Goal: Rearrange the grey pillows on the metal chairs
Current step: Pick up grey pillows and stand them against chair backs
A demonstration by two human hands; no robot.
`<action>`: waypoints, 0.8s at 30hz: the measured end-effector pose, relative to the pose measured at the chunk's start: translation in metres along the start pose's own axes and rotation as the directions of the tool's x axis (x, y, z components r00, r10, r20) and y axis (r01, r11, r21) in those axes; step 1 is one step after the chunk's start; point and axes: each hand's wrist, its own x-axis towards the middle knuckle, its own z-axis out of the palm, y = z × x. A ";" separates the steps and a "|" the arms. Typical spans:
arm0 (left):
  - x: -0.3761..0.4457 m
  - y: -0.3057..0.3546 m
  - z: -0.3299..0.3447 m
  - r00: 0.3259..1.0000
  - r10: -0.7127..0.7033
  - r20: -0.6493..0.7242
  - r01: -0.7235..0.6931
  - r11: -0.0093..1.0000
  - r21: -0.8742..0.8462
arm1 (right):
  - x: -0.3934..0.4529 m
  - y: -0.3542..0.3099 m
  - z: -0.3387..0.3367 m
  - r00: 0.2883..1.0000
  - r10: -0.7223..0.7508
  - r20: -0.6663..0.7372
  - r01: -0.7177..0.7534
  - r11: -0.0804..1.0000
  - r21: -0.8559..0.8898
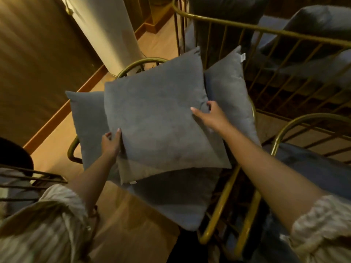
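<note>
Looking down through the head camera, I see my left hand (111, 142) clasping the lower-left edge of a grey pillow (161, 118), and my right hand (209, 115) gripping its right edge, thumb on top. This pillow sits tilted over a gold metal chair (221, 205), overlapping two more pillows, one at its left (86, 118) and one at its right (229, 92), with a grey seat cushion (176, 198) beneath. A white cylinder (110, 31) stands on the wooden floor (57, 149) behind.
</note>
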 end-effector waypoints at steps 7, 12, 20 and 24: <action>0.026 0.001 -0.006 0.947 -0.219 0.236 0.245 0.965 -0.088 | 0.013 0.001 0.018 0.991 0.124 -0.053 -0.120 0.990 0.072; 0.008 0.020 -0.012 0.954 -0.169 0.247 0.221 0.954 -0.201 | 0.010 -0.007 0.004 0.987 0.156 -0.035 -0.140 0.950 0.280; -0.040 0.060 -0.019 0.981 0.050 0.187 0.006 0.957 -0.290 | -0.043 -0.015 -0.049 0.984 0.116 -0.133 -0.054 0.915 0.400; -0.078 0.092 0.010 0.968 0.137 0.210 -0.060 0.939 -0.337 | -0.079 -0.002 -0.108 0.963 0.063 -0.261 0.060 0.897 0.437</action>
